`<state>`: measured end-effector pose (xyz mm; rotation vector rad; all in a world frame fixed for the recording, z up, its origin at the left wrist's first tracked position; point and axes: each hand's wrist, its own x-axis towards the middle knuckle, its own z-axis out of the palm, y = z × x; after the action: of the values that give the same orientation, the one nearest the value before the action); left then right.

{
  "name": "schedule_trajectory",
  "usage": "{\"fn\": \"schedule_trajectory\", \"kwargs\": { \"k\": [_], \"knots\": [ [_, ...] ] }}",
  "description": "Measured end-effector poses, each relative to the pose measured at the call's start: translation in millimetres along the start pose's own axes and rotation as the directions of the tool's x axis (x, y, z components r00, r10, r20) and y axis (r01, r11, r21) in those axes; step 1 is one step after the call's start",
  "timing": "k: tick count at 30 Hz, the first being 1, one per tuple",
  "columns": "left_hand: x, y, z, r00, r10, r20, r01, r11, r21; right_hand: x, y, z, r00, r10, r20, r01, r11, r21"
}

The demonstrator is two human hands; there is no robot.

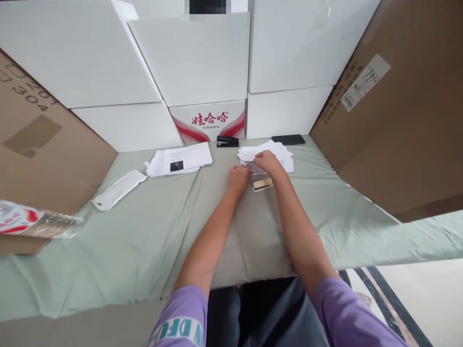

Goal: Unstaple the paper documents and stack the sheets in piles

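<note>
My right hand (266, 161) rests on a loose pile of white papers (280, 153) at the far middle of the table, its fingers curled on the near edge of a sheet. Beside it, my left hand (238, 176) lies knuckles-up and touches the left corner of the same pile. A small beige box (263, 184) sits just below my right wrist. Whether either hand actually pinches a sheet is hard to tell.
A second paper stack (181, 160) lies to the left, a black stapler (227, 141) and a dark phone (288, 140) at the back. A white pouch (117, 190) and a plastic bottle (36, 222) are at left. White and brown boxes wall the green-covered table (144, 241).
</note>
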<state>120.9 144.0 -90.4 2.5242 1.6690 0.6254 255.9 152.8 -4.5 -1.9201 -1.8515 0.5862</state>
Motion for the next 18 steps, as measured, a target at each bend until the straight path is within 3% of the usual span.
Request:
{"fn": "schedule_trajectory", "kwargs": {
  "k": [6,12,14,16,18],
  "knots": [
    [-0.4,-2.3,1.6,0.999,0.016,-0.03,-0.016,1.0,-0.004,-6.0,-1.9,5.6,1.0,0.001,-0.022,-0.004,0.986,-0.167],
    [1.6,-5.6,3.5,0.999,-0.005,-0.04,0.003,0.999,-0.039,-0.7,5.1,9.3,0.999,-0.029,0.019,0.032,0.986,-0.166],
    [1.5,-6.3,2.6,0.999,0.002,-0.05,-0.005,0.998,-0.057,3.1,9.3,9.5,0.998,-0.006,0.058,0.011,0.996,-0.083],
    [1.2,-6.1,1.4,0.998,-0.009,-0.063,0.005,0.997,-0.071,5.9,14.1,7.4,0.982,0.04,0.184,-0.064,0.99,0.126],
    [0.9,-5.2,0.1,0.994,-0.062,-0.087,0.056,0.996,-0.069,6.4,18.4,2.7,0.941,0.079,0.33,-0.194,0.923,0.333]
  ]
}}
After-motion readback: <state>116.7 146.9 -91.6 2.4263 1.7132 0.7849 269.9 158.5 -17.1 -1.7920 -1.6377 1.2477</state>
